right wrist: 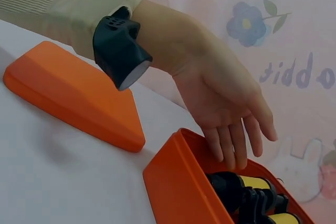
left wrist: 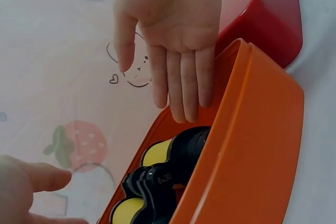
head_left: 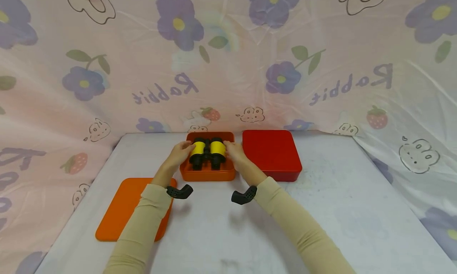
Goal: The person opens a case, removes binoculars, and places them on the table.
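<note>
Black-and-yellow binoculars (head_left: pixel 217 148) lie inside an orange box (head_left: pixel 208 176) at the far middle of the table. Beside the left barrel is my left hand (head_left: pixel 179 154), its fingers over the box's left side. My right hand (head_left: pixel 235 152) is at the other side, by the right barrel. In the left wrist view, the right hand (left wrist: pixel 178 30) points straight fingers down over the box, gripping nothing. The right wrist view shows the left hand (right wrist: pixel 220 93) with fingers extended downward just above the binoculars (right wrist: pixel 226 188). Whether any fingertip touches them is unclear.
A red box (head_left: pixel 272 153) stands just right of the orange one. At the left front lies a flat orange lid (head_left: pixel 121 206), partly under the left forearm. Behind the table hangs a patterned curtain (head_left: pixel 228 68). A black device sits on each wrist.
</note>
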A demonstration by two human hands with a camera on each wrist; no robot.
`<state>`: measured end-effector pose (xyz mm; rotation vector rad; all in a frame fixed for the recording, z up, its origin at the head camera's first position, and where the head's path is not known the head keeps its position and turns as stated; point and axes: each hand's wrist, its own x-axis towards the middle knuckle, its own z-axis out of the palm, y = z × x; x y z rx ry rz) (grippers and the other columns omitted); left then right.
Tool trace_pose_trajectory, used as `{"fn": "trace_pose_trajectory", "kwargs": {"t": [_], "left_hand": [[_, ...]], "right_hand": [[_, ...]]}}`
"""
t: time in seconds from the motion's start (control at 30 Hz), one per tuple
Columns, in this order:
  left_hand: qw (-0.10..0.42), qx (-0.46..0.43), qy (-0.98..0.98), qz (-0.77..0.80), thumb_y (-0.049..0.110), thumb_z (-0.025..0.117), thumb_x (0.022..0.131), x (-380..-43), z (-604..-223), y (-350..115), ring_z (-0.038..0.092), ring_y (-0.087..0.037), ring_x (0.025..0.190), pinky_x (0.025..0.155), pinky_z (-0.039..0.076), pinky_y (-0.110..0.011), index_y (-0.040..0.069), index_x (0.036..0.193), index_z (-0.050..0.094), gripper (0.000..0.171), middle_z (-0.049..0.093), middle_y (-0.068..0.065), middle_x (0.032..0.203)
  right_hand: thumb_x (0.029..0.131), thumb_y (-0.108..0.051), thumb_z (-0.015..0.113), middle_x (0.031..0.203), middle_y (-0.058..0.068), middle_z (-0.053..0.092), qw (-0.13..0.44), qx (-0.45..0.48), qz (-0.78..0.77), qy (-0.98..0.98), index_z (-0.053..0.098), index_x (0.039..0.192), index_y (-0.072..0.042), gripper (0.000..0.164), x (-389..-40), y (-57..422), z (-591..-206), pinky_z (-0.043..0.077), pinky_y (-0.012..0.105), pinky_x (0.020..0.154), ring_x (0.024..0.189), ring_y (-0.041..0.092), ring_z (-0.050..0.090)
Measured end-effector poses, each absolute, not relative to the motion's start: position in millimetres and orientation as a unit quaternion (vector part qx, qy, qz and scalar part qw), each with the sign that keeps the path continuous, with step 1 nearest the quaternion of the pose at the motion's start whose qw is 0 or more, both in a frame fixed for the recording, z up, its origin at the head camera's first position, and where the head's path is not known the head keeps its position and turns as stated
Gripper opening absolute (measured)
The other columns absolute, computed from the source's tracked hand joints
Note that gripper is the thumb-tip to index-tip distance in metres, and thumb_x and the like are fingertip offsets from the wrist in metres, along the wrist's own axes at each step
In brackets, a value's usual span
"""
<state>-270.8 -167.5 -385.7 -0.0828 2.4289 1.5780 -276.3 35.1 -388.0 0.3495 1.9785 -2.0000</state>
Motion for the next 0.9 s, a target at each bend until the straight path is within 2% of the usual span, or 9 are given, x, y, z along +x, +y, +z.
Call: {"fn": "trace_pose_trajectory", "kwargs": {"t": [0.17, 0.37, 0.53, 0.67, 0.9], "left_hand": [[0.138, -0.046, 0.828, 0.541, 0.035, 0.037, 0.103, -276.6, -387.0, -160.2, 0.019, -0.036, 0.15, 0.125, 0.017, -0.049, -0.004, 0.152, 0.016, 0.066, 0.019, -0.021, 0.161], [0.159, -0.067, 0.82, 0.546, 0.039, 0.032, 0.104, -283.4, -388.9, -154.6, 0.014, -0.037, 0.151, 0.126, 0.012, -0.051, -0.003, 0.153, 0.011, 0.068, 0.014, -0.02, 0.162], [0.167, -0.094, 0.812, 0.552, 0.042, 0.028, 0.104, -285.3, -390.9, -151.2, 0.01, -0.038, 0.151, 0.125, 0.009, -0.054, -0.003, 0.153, 0.007, 0.07, 0.009, -0.021, 0.163], [0.167, -0.098, 0.813, 0.549, 0.042, 0.027, 0.104, -285.8, -392.9, -148.9, 0.008, -0.038, 0.151, 0.125, 0.008, -0.056, -0.003, 0.153, 0.007, 0.07, 0.008, -0.021, 0.163], [0.17, -0.097, 0.824, 0.532, 0.058, 0.028, 0.099, -295.3, -410.3, -151.2, 0.011, -0.038, 0.15, 0.124, 0.011, -0.058, -0.002, 0.154, 0.009, 0.083, 0.011, -0.02, 0.162]], "right_hand": [[0.102, -0.032, 0.042, 0.141, 0.015, 0.041, 0.16, 0.128, -0.689, 0.695, 0.038, 0.143, 0.003, 0.053, -280.6, 34.8, -389.5, 0.031, 0.04, 0.121, 0.134, 0.029, 0.039], [0.102, -0.034, 0.04, 0.158, 0.013, 0.026, 0.161, 0.129, -0.694, 0.69, 0.027, 0.15, 0.001, 0.06, -285.2, 31.0, -392.4, 0.024, 0.042, 0.124, 0.144, 0.03, 0.029], [0.102, -0.033, 0.04, 0.158, 0.014, 0.027, 0.171, 0.133, -0.699, 0.681, 0.026, 0.15, 0.001, 0.061, -287.1, 25.7, -398.0, 0.018, 0.043, 0.126, 0.148, 0.028, 0.024], [0.101, -0.033, 0.041, 0.158, 0.014, 0.027, 0.172, 0.137, -0.695, 0.685, 0.026, 0.149, 0.003, 0.062, -286.3, 23.3, -401.3, 0.018, 0.044, 0.126, 0.148, 0.03, 0.024], [0.1, -0.029, 0.043, 0.152, 0.015, 0.034, 0.169, 0.14, -0.701, 0.678, 0.029, 0.147, 0.004, 0.059, -285.8, 22.4, -404.6, 0.022, 0.043, 0.125, 0.143, 0.029, 0.03]]}}
